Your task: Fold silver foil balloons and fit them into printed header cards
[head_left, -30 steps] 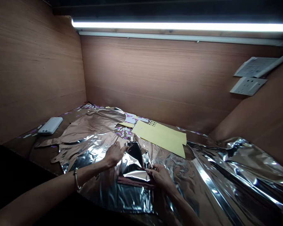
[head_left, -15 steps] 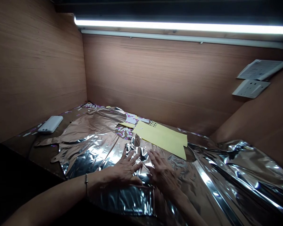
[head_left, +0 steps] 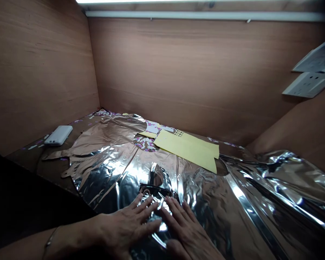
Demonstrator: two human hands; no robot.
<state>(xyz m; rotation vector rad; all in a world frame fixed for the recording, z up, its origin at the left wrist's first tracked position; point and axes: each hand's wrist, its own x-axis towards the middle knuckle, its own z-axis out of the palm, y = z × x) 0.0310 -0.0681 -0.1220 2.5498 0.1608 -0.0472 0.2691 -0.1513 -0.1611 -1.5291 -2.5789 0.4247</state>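
A large crinkled sheet of shiny metallic foil film (head_left: pixel 103 162) covers much of the tabletop. My left hand (head_left: pixel 132 222) rests on it palm down, fingers stretched out. Beside it my right hand (head_left: pixel 184 225) also lies flat on the film with its fingers extended. A smaller folded piece of shiny film (head_left: pixel 154 189) shows just ahead of both sets of fingertips. Beyond that lies a yellow paper sheet (head_left: pixel 189 150) with a notched right end and a small printed grid. Neither hand grips anything.
A white power bank (head_left: pixel 59 135) lies at the left, a cable running from it. Paper scraps (head_left: pixel 144 143) show through a round gap in the film. Bunched film (head_left: pixel 287 180) spreads to the right. Wooden panels (head_left: pixel 165 72) enclose the table; a wall socket (head_left: pixel 310 85) is at right.
Both hands have slid back toward me over the film, uncovering the folded piece ahead of them. The camera has tilted down. The yellow paper stays in place.
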